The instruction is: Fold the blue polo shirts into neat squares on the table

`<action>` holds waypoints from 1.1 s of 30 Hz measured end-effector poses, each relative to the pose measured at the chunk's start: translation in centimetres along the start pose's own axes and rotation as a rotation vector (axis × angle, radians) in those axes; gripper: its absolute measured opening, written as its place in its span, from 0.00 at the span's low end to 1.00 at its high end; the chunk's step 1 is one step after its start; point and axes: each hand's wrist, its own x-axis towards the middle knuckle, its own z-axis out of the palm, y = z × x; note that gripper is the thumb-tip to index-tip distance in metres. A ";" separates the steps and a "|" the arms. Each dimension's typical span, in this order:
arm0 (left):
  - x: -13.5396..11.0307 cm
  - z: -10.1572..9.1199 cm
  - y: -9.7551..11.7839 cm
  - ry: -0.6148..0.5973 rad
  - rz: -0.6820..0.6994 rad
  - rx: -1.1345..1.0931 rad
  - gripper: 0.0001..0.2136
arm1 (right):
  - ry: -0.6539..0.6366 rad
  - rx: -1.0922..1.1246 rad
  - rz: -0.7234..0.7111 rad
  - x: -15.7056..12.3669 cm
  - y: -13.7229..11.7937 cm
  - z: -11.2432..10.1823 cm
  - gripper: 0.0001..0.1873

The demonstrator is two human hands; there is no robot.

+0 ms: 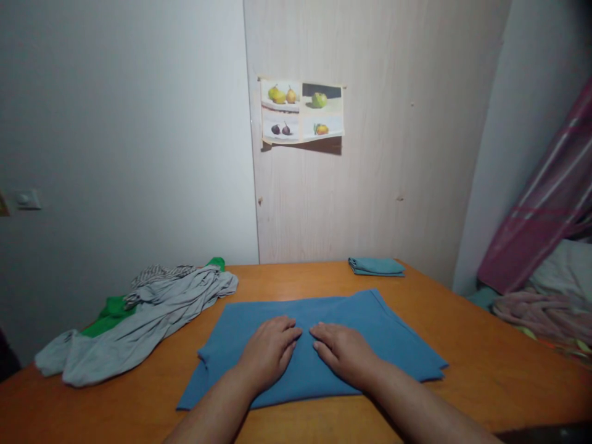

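Observation:
A blue garment, folded over into a wide flat shape, lies on the table in front of me. Its layers show at the left and right edges, where corners stick out. My left hand rests flat on the cloth left of its middle, fingers stretched toward the centre. Just right of the middle, my right hand lies palm down on the same cloth, its fingers pointing left. A small gap of blue fabric separates the fingertips of both hands. Neither hand grips anything.
At the table's left lies a loose heap of clothes: a grey garment, a green one and a striped one. A small folded teal cloth sits at the back right of the orange-brown table. Bedding is beyond the right edge.

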 end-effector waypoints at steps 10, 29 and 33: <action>0.0 -0.6 0.6 -0.181 -0.126 -0.041 0.23 | 0.049 0.013 -0.058 -0.5 -0.5 -0.5 0.26; 1.4 -1.5 -1.5 -0.178 -0.448 0.113 0.32 | -0.092 0.086 -0.005 -0.4 -0.4 -0.1 0.30; 1.8 -0.5 -1.3 -0.261 -0.372 0.008 0.35 | -0.091 0.100 -0.010 -0.5 -0.2 0.0 0.30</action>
